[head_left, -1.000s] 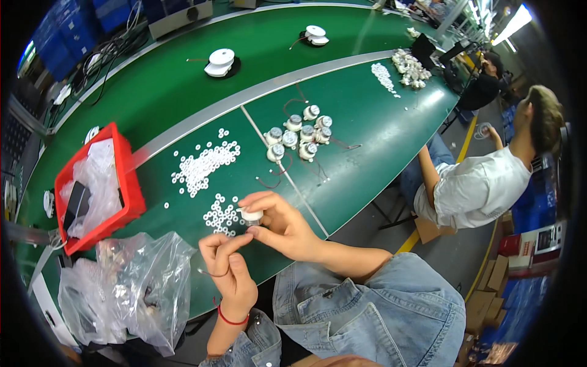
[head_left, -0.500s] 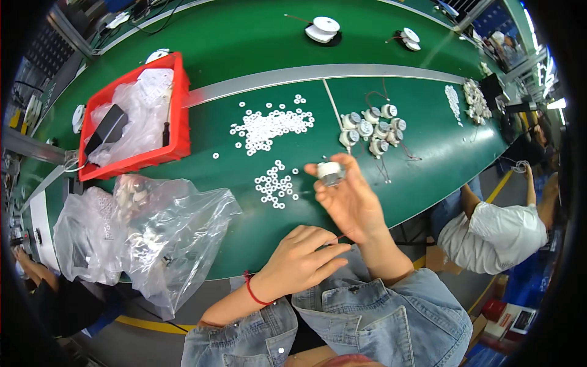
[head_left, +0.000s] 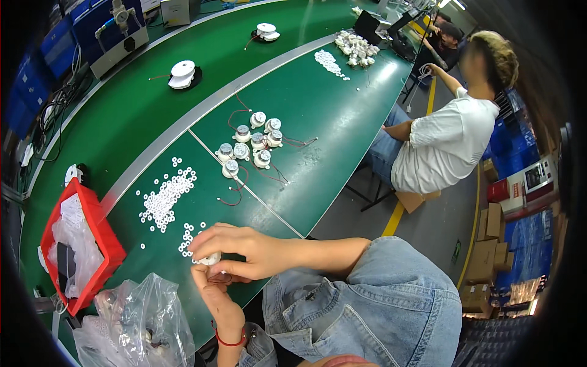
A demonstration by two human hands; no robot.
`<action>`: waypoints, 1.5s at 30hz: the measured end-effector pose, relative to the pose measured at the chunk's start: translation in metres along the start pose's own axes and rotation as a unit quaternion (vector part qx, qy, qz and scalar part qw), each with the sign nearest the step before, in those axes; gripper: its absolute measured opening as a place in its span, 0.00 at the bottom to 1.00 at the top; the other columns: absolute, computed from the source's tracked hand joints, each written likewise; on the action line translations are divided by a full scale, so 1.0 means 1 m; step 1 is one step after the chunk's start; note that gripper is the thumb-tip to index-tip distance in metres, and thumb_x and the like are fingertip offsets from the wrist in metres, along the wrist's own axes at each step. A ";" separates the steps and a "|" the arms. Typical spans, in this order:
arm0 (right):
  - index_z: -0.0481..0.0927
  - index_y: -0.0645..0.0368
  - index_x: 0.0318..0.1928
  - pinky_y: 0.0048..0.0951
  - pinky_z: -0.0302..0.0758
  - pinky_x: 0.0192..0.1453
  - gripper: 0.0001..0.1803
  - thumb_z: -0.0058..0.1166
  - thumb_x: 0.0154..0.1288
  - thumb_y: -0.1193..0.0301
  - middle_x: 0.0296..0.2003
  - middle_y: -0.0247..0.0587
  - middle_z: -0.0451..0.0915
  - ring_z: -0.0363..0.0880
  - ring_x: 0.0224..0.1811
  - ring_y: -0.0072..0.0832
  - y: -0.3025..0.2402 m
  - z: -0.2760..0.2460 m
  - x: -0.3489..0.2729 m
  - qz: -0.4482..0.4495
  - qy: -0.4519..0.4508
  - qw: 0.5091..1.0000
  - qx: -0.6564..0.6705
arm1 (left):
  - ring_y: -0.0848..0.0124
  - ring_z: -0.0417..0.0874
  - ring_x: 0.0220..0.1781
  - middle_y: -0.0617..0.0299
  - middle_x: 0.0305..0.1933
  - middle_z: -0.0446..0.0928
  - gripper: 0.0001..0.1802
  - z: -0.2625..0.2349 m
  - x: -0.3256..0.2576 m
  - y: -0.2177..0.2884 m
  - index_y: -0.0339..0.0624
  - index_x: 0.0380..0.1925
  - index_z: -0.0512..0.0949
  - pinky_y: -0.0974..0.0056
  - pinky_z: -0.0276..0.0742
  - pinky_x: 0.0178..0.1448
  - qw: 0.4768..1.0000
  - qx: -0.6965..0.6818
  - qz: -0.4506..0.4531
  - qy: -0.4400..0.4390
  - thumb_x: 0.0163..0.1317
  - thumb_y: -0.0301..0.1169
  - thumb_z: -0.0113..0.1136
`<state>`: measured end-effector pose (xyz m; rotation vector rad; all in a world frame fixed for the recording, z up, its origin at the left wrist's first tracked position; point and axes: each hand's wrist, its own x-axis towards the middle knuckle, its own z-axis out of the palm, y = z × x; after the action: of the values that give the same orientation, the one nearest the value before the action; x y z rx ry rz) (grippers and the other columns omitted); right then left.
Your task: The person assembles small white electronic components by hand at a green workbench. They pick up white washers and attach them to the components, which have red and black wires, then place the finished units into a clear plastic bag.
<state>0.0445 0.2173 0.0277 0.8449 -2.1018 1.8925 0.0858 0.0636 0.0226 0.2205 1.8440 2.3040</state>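
Both my hands meet over the near left part of the green bench around a small white motor [head_left: 210, 259], a round body with a metal can. My right hand [head_left: 244, 249] reaches across from the right and grips it from above, fingers curled over its top. From below, my left hand [head_left: 219, 295], with a red cord at the wrist, has its fingertips closed against the motor's underside. My fingers hide much of it. Loose white washers [head_left: 186, 240] lie right beside the hands, and a larger pile of washers [head_left: 164, 202] spreads farther away.
Several similar motors [head_left: 258, 140] with thin red and dark wires stand mid-bench. A red bin [head_left: 101, 238] and a clear plastic bag [head_left: 147, 315] sit at the left. White spools [head_left: 183, 73] stand on the far strip. A seated person in a white shirt [head_left: 446, 140] is at the right.
The view has swung to the right. My right hand has lowered the motor from its raised hold, and my left hand has come up to meet it.
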 end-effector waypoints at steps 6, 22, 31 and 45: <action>0.70 0.61 0.64 0.38 0.78 0.60 0.27 0.60 0.65 0.78 0.61 0.49 0.74 0.78 0.60 0.42 -0.008 0.002 0.001 0.125 -0.017 0.991 0.035 | 0.73 0.80 0.26 0.59 0.31 0.76 0.15 -0.002 -0.005 0.003 0.32 0.49 0.69 0.70 0.77 0.32 0.996 0.084 -0.016 -0.020 0.79 0.36 0.42; 0.69 0.61 0.61 0.39 0.77 0.67 0.22 0.58 0.69 0.78 0.58 0.57 0.76 0.80 0.60 0.40 -0.005 -0.001 -0.007 0.342 0.104 0.821 0.446 | 0.61 0.85 0.32 0.59 0.31 0.85 0.08 -0.002 -0.003 -0.018 0.38 0.42 0.83 0.60 0.80 0.36 0.948 0.286 0.131 -0.051 0.63 0.25 0.62; 0.73 0.65 0.55 0.32 0.78 0.60 0.23 0.63 0.60 0.86 0.56 0.55 0.78 0.80 0.57 0.33 0.012 -0.006 -0.018 0.304 0.123 0.912 0.245 | 0.61 0.84 0.29 0.58 0.31 0.83 0.07 0.000 -0.002 -0.031 0.38 0.40 0.82 0.58 0.79 0.33 0.942 0.302 0.143 -0.024 0.63 0.27 0.62; 0.71 0.69 0.65 0.27 0.73 0.59 0.24 0.55 0.73 0.71 0.61 0.46 0.75 0.75 0.57 0.26 0.018 0.001 -0.005 0.292 0.020 0.949 0.119 | 0.60 0.86 0.32 0.54 0.38 0.85 0.09 -0.009 -0.002 -0.031 0.36 0.44 0.83 0.60 0.82 0.36 0.981 0.173 0.090 0.013 0.67 0.27 0.60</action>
<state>0.0395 0.2184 0.0098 0.2101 -2.3025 2.4578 0.0872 0.0607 -0.0095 0.4224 2.3194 2.0826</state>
